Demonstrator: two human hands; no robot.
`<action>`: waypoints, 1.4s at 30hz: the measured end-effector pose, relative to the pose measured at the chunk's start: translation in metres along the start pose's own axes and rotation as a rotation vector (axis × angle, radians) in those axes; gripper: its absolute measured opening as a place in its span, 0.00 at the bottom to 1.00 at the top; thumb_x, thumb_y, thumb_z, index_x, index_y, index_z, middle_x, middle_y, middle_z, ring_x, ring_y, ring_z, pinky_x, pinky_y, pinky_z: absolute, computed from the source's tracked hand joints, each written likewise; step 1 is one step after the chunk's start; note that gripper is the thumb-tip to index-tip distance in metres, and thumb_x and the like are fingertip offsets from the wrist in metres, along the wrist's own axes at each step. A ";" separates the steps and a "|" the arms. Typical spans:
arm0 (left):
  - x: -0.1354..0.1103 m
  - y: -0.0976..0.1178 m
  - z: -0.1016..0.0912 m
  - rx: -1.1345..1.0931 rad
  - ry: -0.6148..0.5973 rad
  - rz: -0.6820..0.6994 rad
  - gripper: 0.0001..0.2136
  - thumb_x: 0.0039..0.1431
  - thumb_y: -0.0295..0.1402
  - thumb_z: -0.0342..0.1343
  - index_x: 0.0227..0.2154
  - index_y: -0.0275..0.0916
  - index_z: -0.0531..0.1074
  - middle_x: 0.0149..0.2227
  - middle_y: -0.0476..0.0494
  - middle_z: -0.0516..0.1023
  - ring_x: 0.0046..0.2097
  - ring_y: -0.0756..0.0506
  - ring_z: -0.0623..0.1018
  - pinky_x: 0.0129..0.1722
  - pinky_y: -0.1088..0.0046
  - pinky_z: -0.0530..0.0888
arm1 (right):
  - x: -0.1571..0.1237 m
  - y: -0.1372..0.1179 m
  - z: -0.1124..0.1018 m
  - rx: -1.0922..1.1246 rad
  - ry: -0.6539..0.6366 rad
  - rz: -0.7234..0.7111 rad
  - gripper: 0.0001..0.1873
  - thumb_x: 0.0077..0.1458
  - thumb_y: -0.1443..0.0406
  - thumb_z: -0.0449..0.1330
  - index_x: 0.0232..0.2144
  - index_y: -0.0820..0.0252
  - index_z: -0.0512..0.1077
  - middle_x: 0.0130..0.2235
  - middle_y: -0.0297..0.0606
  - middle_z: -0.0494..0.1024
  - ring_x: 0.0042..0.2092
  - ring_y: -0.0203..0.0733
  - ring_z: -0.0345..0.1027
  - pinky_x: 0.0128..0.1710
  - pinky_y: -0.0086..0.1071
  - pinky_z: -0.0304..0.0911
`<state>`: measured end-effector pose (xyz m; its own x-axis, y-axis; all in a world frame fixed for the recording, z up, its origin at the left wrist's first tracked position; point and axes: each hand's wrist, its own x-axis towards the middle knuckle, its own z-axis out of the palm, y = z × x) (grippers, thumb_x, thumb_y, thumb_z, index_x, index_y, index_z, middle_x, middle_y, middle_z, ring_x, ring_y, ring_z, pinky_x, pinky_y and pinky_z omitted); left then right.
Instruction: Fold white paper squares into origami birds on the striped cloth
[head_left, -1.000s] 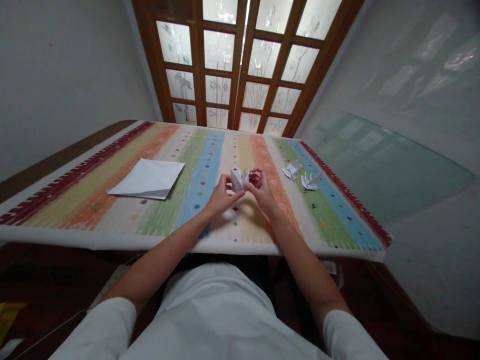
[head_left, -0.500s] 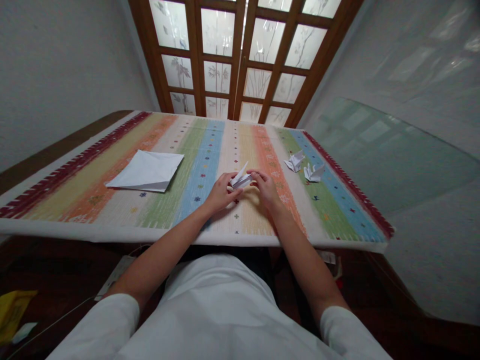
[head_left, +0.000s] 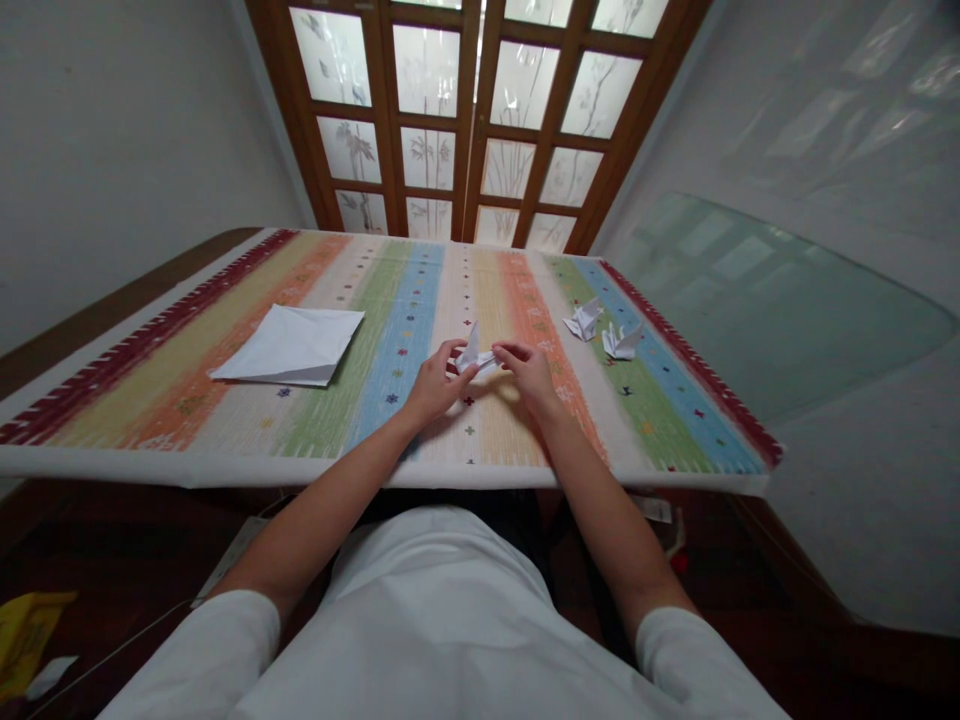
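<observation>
A folded white paper crane (head_left: pixel 471 355) is held above the striped rug in the middle of the view, with one thin point sticking upward. My left hand (head_left: pixel 433 385) grips its left side between thumb and fingers. My right hand (head_left: pixel 529 378) lies just to the right, its fingertips loose at the paper's right end with no visible grip. Farther right on the rug stand two finished white paper cranes (head_left: pixel 583 320) (head_left: pixel 622 342). A large square white paper sheet (head_left: pixel 291 345) lies to the left of my hands, folded along one edge.
The table is covered by a striped rug (head_left: pixel 187 400) with a dark red border and a white front edge. A green-tinted glass panel (head_left: pixel 780 300) stands at the right. A wooden door with frosted panes (head_left: pixel 450 120) rises behind the table. A yellow packet (head_left: pixel 26 635) lies low at the left.
The paper crane has turned from a bunched shape to a slim one with its point upright. My right hand has eased off to the right and the view has tilted slightly.
</observation>
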<state>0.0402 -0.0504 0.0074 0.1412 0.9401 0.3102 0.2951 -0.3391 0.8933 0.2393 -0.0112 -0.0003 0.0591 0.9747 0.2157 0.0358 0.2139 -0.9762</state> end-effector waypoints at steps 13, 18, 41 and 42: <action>-0.002 -0.001 -0.003 0.071 0.005 -0.007 0.11 0.77 0.38 0.46 0.42 0.42 0.71 0.27 0.50 0.78 0.29 0.47 0.77 0.33 0.73 0.70 | -0.006 -0.010 -0.001 0.277 -0.181 0.134 0.28 0.41 0.40 0.77 0.34 0.51 0.80 0.38 0.36 0.82 0.40 0.43 0.76 0.39 0.34 0.74; 0.001 -0.005 -0.002 0.001 -0.022 -0.025 0.16 0.76 0.42 0.45 0.34 0.41 0.71 0.25 0.49 0.76 0.28 0.47 0.76 0.31 0.73 0.70 | -0.012 -0.015 0.003 0.288 -0.278 0.110 0.27 0.42 0.41 0.78 0.34 0.51 0.79 0.41 0.36 0.83 0.42 0.43 0.78 0.44 0.38 0.76; 0.001 -0.002 -0.003 -0.275 -0.120 -0.112 0.14 0.68 0.46 0.60 0.46 0.43 0.71 0.30 0.52 0.77 0.21 0.52 0.75 0.20 0.80 0.66 | -0.009 -0.013 0.005 0.232 -0.170 0.044 0.28 0.40 0.41 0.78 0.34 0.52 0.80 0.35 0.35 0.82 0.35 0.43 0.76 0.38 0.38 0.75; 0.001 -0.003 -0.002 -0.272 -0.132 -0.115 0.14 0.67 0.46 0.62 0.46 0.43 0.72 0.32 0.50 0.79 0.22 0.52 0.76 0.21 0.80 0.67 | -0.008 -0.013 0.005 0.234 -0.164 0.026 0.27 0.41 0.41 0.78 0.34 0.51 0.79 0.35 0.34 0.82 0.37 0.43 0.76 0.39 0.38 0.76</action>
<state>0.0372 -0.0483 0.0057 0.2483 0.9531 0.1729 0.0556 -0.1923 0.9798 0.2338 -0.0218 0.0103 -0.1058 0.9736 0.2023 -0.1958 0.1791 -0.9641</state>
